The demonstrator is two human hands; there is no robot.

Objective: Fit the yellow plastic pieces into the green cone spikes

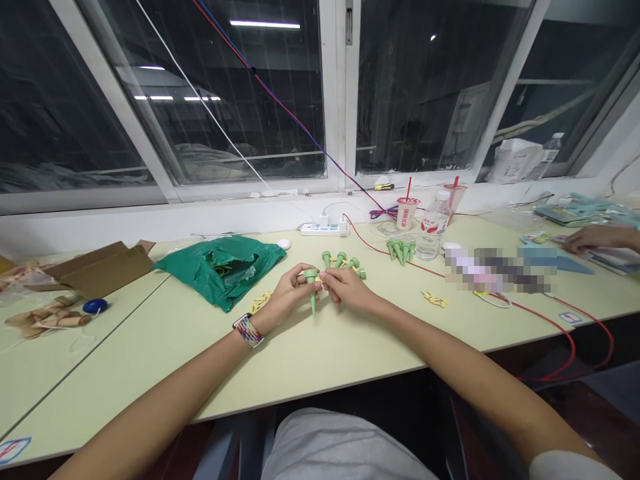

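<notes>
My left hand [293,293] pinches a green spike [311,283] with a wide cap at the top and its tip pointing down. Close against it, my right hand [345,287] has its fingers pressed around a small yellow piece [319,281] at the spike's side. Behind my hands lie several green spikes [341,259], some with yellow bits beside them. Another bunch of green spikes [399,251] rests farther right. Small yellow pieces lie in one pile [261,302] by my left wrist and in another [434,299] to the right of my right hand.
A green plastic bag [200,267] and a cardboard box [103,270] lie on the left. Behind are a power strip [325,229], a cup [406,215] and a bottle [432,230]. A red cable crosses the right side, where another person's hand [600,238] rests.
</notes>
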